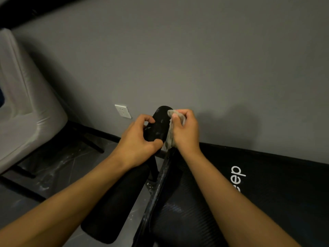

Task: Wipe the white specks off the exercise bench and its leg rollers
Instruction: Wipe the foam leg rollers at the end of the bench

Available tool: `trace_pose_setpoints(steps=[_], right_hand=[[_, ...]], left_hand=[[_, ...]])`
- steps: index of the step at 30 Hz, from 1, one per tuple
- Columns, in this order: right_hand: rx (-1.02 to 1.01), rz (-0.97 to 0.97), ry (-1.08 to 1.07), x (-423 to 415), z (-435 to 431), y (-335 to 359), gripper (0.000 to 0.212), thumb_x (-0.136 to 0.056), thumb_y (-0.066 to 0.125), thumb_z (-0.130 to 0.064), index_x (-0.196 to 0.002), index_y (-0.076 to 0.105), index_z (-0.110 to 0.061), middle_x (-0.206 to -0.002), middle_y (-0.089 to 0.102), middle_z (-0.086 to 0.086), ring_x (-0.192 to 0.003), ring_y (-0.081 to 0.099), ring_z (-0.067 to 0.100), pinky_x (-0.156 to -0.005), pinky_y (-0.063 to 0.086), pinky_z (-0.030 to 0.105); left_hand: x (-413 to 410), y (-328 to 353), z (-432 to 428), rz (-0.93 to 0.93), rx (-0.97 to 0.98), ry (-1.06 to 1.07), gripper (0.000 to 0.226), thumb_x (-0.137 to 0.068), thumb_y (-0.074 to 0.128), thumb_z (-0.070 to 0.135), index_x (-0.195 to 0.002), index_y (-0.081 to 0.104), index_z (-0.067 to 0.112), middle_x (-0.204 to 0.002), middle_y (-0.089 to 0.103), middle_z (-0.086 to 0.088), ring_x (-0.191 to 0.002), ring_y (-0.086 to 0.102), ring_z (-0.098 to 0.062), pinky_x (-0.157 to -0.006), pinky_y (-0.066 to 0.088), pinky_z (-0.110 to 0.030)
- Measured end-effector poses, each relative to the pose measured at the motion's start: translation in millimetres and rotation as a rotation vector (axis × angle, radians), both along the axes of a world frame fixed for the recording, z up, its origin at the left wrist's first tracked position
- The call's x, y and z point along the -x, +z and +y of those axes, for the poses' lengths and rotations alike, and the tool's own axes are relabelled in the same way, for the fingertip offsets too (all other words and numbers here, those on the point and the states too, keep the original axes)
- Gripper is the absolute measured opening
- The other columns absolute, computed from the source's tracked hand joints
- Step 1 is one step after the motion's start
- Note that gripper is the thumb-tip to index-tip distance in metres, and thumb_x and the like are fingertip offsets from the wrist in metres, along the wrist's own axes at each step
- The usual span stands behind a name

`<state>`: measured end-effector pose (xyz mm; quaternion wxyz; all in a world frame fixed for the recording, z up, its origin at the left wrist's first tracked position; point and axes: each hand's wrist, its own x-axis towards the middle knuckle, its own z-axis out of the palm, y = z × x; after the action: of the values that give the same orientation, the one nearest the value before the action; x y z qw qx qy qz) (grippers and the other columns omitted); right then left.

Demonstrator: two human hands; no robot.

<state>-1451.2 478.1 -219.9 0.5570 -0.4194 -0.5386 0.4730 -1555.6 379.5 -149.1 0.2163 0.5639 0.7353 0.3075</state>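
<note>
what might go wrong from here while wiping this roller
1. The cloth is bunched small in the right hand, so it may smear the white marks on the upper roller rather than lift them.
2. The left hand grips that roller, so specks under its fingers could be missed.
3. Loosened specks may drop onto the lower roller underneath.
</note>
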Motion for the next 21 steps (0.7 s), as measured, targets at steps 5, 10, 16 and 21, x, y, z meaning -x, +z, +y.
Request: trace_pose_setpoints(steps=[5, 10, 16, 21], right_hand=[[0.044, 0.062, 0.079, -4.0, -37.4, -11.5, 0.01, -0.1, 0.06, -0.018, -0.095, 0.059, -0.026, -0.098, 0.067, -0.003, -0.085, 0.064, -0.004, -0.069, 0.048, 0.008], [-0.009, -0.042, 0.007, -0.3, -12.3, 5.0, 0.012, -0.101, 0.058, -0.016, -0.091, 0.057, -0.023, -0.095, 0.067, 0.0, -0.083, 0.063, 0.003, -0.065, 0.046, 0.006], [0.002, -0.008, 0.131, -10.3, -39.2, -2.2, 0.007, -0.101, 0.059, -0.015, -0.096, 0.06, -0.021, -0.095, 0.067, -0.002, -0.083, 0.065, -0.001, -0.068, 0.049, 0.01], [-0.201, -0.095, 0.269, -20.0, -60.7, -9.2, 0.01, -0.098, 0.063, -0.012, -0.099, 0.062, -0.022, -0.102, 0.066, -0.004, -0.093, 0.065, -0.001, -0.076, 0.05, 0.009]], left_hand=[[2.2, 0.5, 0.1, -0.062, -0.02, 0.014, 0.055, -0.084, 0.08, 0.011, -0.125, 0.049, 0.03, -0.103, 0.06, 0.007, -0.079, 0.072, -0.018, -0.068, 0.064, -0.038], [2.1, -0.2, -1.7, -0.127, -0.033, 0.004, 0.047, -0.087, 0.075, 0.009, -0.123, 0.051, 0.029, -0.102, 0.063, 0.004, -0.074, 0.073, -0.02, -0.071, 0.064, -0.044], [5.5, 0.8, 0.9, -0.194, -0.003, -0.025, 0.044, -0.092, 0.071, 0.008, -0.124, 0.049, 0.028, -0.108, 0.062, 0.001, -0.081, 0.074, -0.026, -0.07, 0.064, -0.043], [7.6, -2.2, 1.0, -0.285, -0.004, -0.027, 0.052, -0.091, 0.072, 0.0, -0.132, 0.049, 0.022, -0.113, 0.058, 0.005, -0.074, 0.073, -0.007, -0.061, 0.06, -0.023]])
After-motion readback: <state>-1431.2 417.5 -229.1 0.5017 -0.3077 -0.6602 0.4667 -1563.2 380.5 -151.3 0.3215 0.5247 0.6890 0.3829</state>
